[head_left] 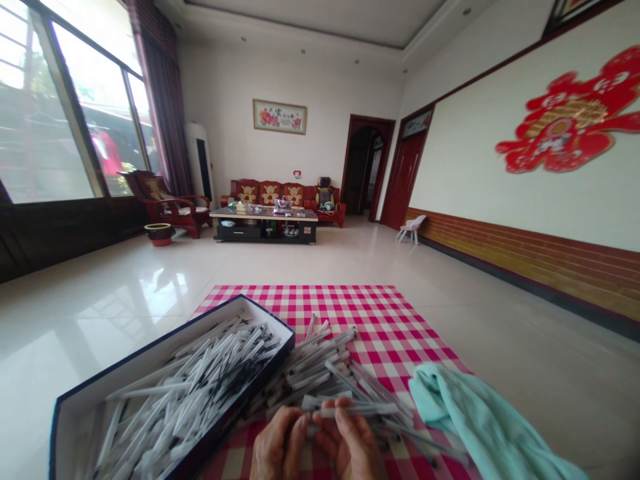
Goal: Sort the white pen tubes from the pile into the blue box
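Slim plastic pen (370, 410) lying crosswise in front of person, pinched between fingers (343, 417) of left hand (275, 443) and right hand (350, 443). Loose pile of pens (325, 373) sprawling over pink checked cloth (360, 307), just beside open navy-rimmed box (260, 317) holding many more pens (200, 380). Teal towel (480, 427) lying at right. Pens appearing light, stiff, smooth, probably prone to rolling; mid-barrel seeming surest hold.

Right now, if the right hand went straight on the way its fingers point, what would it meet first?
The right hand already grips a plastic pen. Past that, the first thing looks like the loose pile of pens on the checked cloth, though depth is hard to judge.
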Motion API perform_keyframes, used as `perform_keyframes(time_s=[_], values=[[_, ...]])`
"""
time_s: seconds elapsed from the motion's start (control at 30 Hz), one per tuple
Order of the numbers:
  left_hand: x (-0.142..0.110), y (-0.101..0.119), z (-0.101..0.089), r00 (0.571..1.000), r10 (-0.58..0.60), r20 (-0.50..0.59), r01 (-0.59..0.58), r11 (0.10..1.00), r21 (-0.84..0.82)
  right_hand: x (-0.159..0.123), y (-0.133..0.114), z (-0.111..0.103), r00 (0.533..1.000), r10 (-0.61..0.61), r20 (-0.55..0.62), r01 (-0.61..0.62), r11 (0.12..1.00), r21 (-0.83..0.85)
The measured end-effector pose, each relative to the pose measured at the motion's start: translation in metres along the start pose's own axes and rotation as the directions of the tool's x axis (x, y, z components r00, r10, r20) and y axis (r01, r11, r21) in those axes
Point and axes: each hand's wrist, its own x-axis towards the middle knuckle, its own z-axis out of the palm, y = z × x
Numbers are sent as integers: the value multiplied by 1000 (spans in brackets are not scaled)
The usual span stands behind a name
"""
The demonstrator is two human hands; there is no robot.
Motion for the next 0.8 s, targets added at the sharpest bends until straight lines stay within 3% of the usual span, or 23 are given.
perform_keyframes(time_s=[0.13, 0.27, 0.43, 0.5, 0.57, 0.67, 0.8], values=[[11, 10, -12, 992, 124, 13, -124, 985, 119, 2, 1, -2, 1000, 14, -9, -15, 999, -39], [35, 16, -49, 970, 236, -58, -194, 897, 397, 1, 1, -1, 1000, 14, -17, -15, 997, -70], [58, -2, -110, 934, 256, -249, 12, 674, 738, -1, 3, 3, 1000, 8, -24, -9, 998, -61], [62, -10, -124, 930, 264, -257, 49, 603, 796, -1, 4, 3, 1000, 11, -25, -12, 998, -67], [63, -11, -125, 935, 268, -233, 31, 591, 806, -1, 4, 3, 1000, -1, -25, -1, 997, -75], [58, 2, -103, 946, 266, -182, -56, 693, 719, -2, 4, 2, 1000, -22, -16, 21, 996, -89], [39, 24, -56, 953, 291, 80, -295, 840, 456, -3, 4, 2, 1000, -13, -5, 12, 993, -121]])
